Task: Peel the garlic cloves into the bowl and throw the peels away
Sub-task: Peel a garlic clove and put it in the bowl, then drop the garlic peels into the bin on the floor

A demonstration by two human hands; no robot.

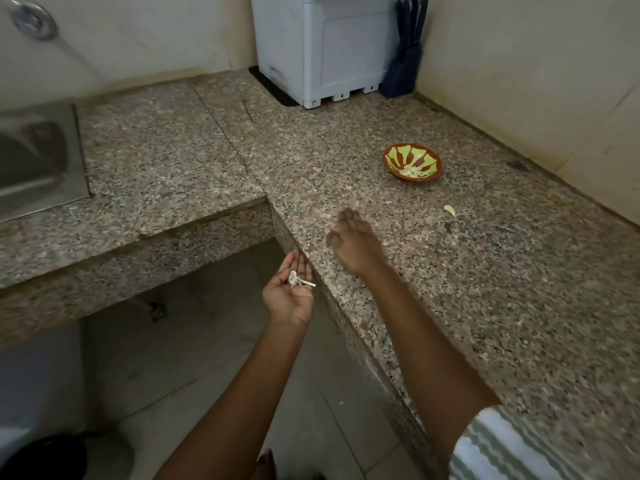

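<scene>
My left hand [289, 294] is cupped palm up just off the counter's front edge, with garlic peels and a stalk [298, 280] lying in it. My right hand [351, 242] is blurred, fingers extended flat on the granite counter [485, 289] close above the left hand. A red and green bowl [412, 163] sits further back on the counter with peeled garlic cloves [412, 172] inside. One loose scrap, a clove or peel [449, 210], lies on the counter to the right of my right hand.
A steel sink [38, 161] is set in the counter at the left. A grey appliance [322, 50] and a dark knife block [403, 64] stand in the back corner. Tiled floor lies below, with a dark bin [45, 459] at bottom left.
</scene>
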